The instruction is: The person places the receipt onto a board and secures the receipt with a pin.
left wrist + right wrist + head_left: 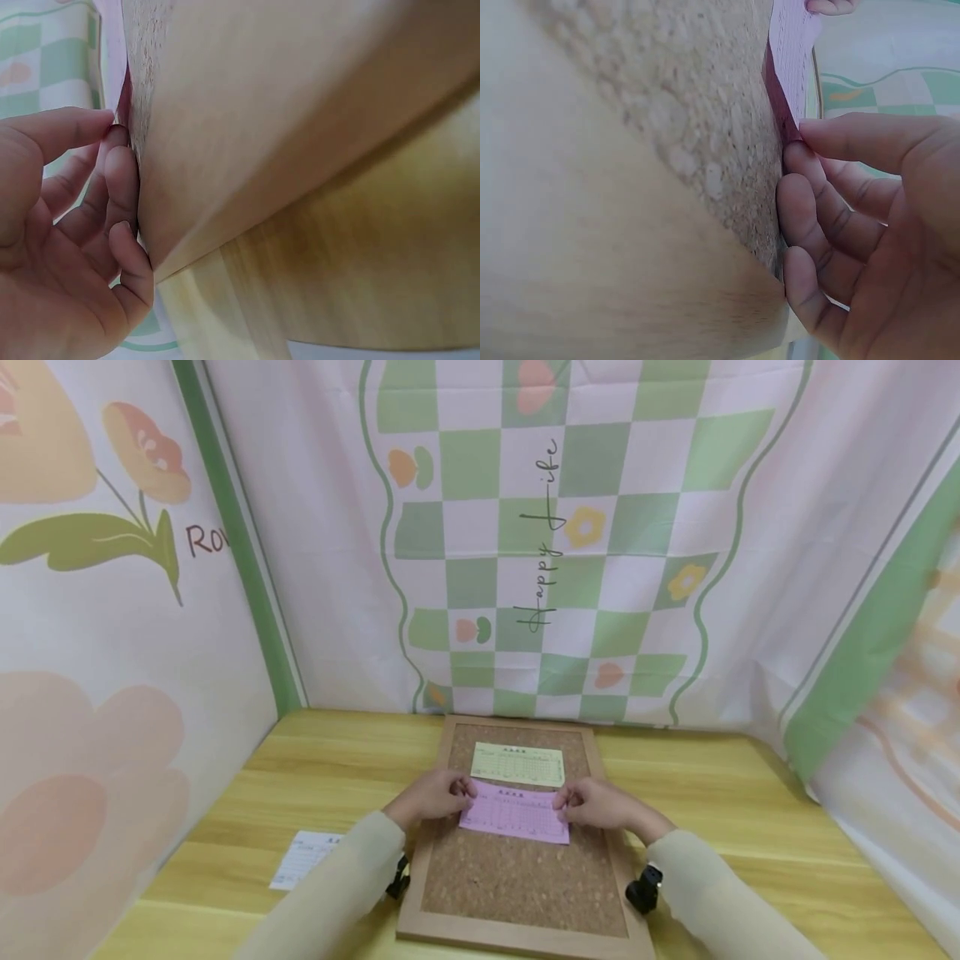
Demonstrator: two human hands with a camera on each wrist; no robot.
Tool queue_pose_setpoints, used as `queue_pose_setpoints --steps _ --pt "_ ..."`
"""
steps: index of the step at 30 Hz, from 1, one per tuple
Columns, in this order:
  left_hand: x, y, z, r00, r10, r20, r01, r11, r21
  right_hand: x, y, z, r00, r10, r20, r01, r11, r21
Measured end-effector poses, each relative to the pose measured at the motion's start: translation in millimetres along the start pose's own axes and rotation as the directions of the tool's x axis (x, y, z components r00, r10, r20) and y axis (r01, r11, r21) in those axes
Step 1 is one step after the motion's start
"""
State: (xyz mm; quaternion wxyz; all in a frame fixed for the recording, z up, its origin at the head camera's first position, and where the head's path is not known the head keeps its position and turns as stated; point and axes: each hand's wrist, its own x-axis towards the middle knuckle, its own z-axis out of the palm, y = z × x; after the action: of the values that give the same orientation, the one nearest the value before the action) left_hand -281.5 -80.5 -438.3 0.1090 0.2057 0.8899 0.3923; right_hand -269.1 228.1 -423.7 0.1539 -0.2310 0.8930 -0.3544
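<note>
A pink printed form [514, 812] lies over the cork board [525, 881], held at both ends. My left hand [438, 795] pinches its left end between thumb and forefinger. At the right end, thumb and fingers of my right hand [596, 803] pinch the paper too. In the right wrist view the pink form [791, 56] stands slightly off the cork, and the curled fingers of the right hand [855, 217] rest against the board. The left wrist view has the left hand [75, 217] beside the wooden frame. A yellow printed form [517, 763] lies on the cork just above the pink one.
A white printed form [303, 858] lies on the wooden table [360, 752] left of the board, partly covered by my left sleeve [337, 885]. The board's wooden frame [517, 935] stands raised around the cork. A patterned curtain [480, 535] hangs behind the table.
</note>
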Motion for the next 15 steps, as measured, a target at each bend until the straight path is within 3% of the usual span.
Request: queue_pose_setpoints --steps 5,15 --pt "1.5 -0.1 0.0 1.000 -0.008 -0.003 0.008 1.000 0.013 2.3 -0.2 -1.8 0.999 0.050 0.012 -0.050 0.999 0.016" --pt "4.8 -5.3 1.1 1.000 -0.001 0.004 0.001 1.000 0.017 4.5 2.5 -2.7 0.998 0.068 0.017 -0.068 0.997 0.034"
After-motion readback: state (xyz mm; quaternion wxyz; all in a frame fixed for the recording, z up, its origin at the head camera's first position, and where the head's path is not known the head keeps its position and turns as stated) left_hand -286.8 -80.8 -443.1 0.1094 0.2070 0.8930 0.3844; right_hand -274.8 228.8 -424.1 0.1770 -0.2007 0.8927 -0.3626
